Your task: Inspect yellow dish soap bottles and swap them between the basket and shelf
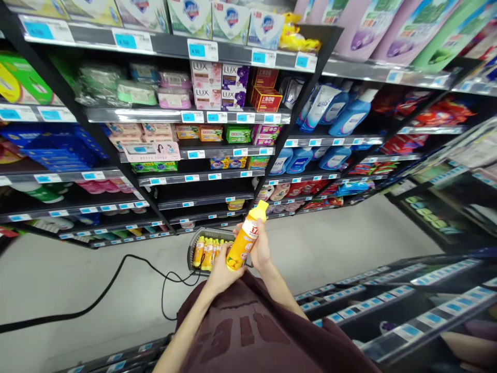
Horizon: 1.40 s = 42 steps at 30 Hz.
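I hold an orange bottle with a yellow cap [245,237] tilted in front of me with both hands. My left hand [220,272] cups its lower end from below, fingers closed round it. My right hand [261,247] wraps the bottle's upper side. Just beyond, on the floor, stands a grey shopping basket [193,246] with several more orange and yellow bottles in it.
Store shelves [186,115] with soap boxes, wipes and blue detergent bottles face me across the aisle. A black cable [116,274] runs over the grey floor toward the basket. Empty dark shelves with blue price tags [388,300] lie close at my right.
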Available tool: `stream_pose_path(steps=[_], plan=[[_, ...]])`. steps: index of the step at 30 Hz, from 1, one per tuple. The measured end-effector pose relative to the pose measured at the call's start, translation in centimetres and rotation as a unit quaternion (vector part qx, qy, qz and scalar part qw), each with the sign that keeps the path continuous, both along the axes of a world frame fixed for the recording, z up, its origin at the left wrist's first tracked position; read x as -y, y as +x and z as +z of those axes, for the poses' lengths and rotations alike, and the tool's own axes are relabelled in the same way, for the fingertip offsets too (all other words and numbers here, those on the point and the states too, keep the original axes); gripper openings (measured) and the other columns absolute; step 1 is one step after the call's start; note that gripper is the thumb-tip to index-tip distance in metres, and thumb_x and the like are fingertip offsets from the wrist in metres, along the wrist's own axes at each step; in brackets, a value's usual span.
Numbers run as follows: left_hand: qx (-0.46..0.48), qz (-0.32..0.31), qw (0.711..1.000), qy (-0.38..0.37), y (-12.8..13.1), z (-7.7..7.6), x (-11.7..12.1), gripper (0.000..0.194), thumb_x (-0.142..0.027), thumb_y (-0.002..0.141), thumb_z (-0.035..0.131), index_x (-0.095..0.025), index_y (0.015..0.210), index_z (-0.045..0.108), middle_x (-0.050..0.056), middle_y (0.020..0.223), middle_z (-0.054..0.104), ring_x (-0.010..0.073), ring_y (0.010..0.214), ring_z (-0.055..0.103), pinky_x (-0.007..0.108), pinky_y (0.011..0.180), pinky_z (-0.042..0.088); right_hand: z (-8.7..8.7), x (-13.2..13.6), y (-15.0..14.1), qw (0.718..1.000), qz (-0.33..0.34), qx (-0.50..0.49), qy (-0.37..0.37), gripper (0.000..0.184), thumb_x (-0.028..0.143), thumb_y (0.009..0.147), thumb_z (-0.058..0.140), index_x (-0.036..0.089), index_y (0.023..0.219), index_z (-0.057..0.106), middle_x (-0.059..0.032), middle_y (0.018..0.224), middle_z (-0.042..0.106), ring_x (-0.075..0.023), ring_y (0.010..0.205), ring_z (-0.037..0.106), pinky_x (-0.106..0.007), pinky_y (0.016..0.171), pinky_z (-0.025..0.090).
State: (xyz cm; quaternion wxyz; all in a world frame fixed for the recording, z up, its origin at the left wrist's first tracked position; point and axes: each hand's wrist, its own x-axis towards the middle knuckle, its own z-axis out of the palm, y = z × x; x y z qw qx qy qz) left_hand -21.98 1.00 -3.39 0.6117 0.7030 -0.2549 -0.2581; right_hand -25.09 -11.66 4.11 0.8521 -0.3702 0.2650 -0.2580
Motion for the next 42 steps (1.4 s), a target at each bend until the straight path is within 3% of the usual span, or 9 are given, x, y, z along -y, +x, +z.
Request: stream_pose_path(steps=[4,9,15,21,27,32,36,39,42], plan=[[0.043,0.042,0.998,0.011,0.1,-0.8,-0.2,0.061,-0.020,0.069,0.076,-0.024,0.125,0.052,0.008,0.115,0.067,0.0288,0.103,0.065,0.043,0.094,0.049,-0.7,-0.4,-0.1,0.993,0.029,-0.034,-0.112,0.040,0.025,0.065,0.087,0.022,0.100,0.068,-0.0032,0.097,0.075,-0.0197,0.088,0.072,-0.029,0.076,0.060],[0.085,0.153,0.983,-0.053,1.0,-2.7,-1.4,0.055,-0.014,0.067,0.074,-0.027,0.119,0.064,0.007,0.118,0.070,0.0328,0.109,0.065,0.046,0.101,0.048,-1.8,-0.4,0.1,0.979,0.110,-0.038,-0.168,0.053,0.017,0.061,0.087,0.025,0.108,0.064,-0.0013,0.105,0.074,-0.0197,0.093,0.071,-0.031,0.085,0.059],[0.181,0.101,0.976,-0.071,1.8,-5.5,-3.0,0.051,-0.024,0.077,0.074,-0.030,0.126,0.064,0.006,0.122,0.070,0.0305,0.114,0.065,0.045,0.106,0.048,-3.9,0.6,-0.8,0.956,0.211,-0.059,-0.194,0.043,0.020,0.062,0.087,0.024,0.100,0.067,-0.0018,0.100,0.074,-0.0211,0.097,0.069,-0.035,0.092,0.054],[0.044,0.013,0.997,-0.062,1.7,-4.8,-3.9,0.053,-0.038,0.084,0.071,-0.032,0.136,0.060,0.006,0.138,0.063,0.0305,0.129,0.057,0.048,0.114,0.042,-5.8,2.7,-0.7,0.962,0.217,-0.104,-0.132,0.044,0.030,0.061,0.088,0.023,0.098,0.067,-0.0056,0.100,0.075,-0.0256,0.099,0.070,-0.040,0.094,0.054],[-0.108,0.060,0.988,-0.094,1.8,-5.6,-4.3,0.042,-0.044,0.094,0.058,-0.027,0.132,0.064,0.009,0.142,0.060,0.0310,0.138,0.048,0.052,0.120,0.031,-6.8,2.3,1.0,0.955,0.252,-0.129,-0.091,0.053,0.033,0.058,0.089,0.024,0.105,0.066,-0.0050,0.106,0.074,-0.0262,0.101,0.069,-0.043,0.094,0.055],[-0.203,0.108,0.968,-0.097,2.2,-5.7,-4.5,0.046,-0.050,0.092,0.058,-0.024,0.130,0.066,0.010,0.144,0.057,0.0335,0.125,0.057,0.041,0.090,0.059,-8.1,2.5,2.3,0.945,0.277,-0.159,-0.075,0.056,0.018,0.054,0.089,0.023,0.106,0.068,-0.0032,0.101,0.075,-0.0232,0.092,0.071,-0.037,0.082,0.061],[-0.239,0.166,0.954,-0.076,3.0,-6.3,-2.2,0.049,-0.054,0.088,0.061,-0.018,0.120,0.072,0.011,0.129,0.068,0.0340,0.114,0.064,0.043,0.087,0.059,-9.6,4.2,3.6,0.944,0.257,-0.204,-0.030,0.045,0.021,0.058,0.090,0.015,0.097,0.069,-0.0055,0.087,0.076,-0.0201,0.071,0.073,-0.029,0.056,0.063],[-0.232,0.212,0.947,-0.062,3.7,-7.2,0.4,0.047,-0.055,0.084,0.065,-0.017,0.110,0.076,0.011,0.118,0.074,0.0351,0.118,0.062,0.047,0.100,0.052,-10.1,6.1,4.7,0.943,0.249,-0.221,-0.018,0.039,0.026,0.061,0.090,0.011,0.091,0.069,-0.0083,0.085,0.076,-0.0193,0.065,0.073,-0.027,0.051,0.062],[-0.275,0.218,0.934,-0.074,4.1,-8.0,3.1,0.050,-0.054,0.083,0.067,-0.016,0.114,0.075,0.011,0.106,0.077,0.0315,0.100,0.068,0.041,0.083,0.058,-10.0,8.5,5.6,0.938,0.262,-0.222,-0.035,0.039,0.028,0.063,0.089,0.011,0.092,0.070,-0.0075,0.085,0.076,-0.0184,0.065,0.073,-0.026,0.053,0.063]])
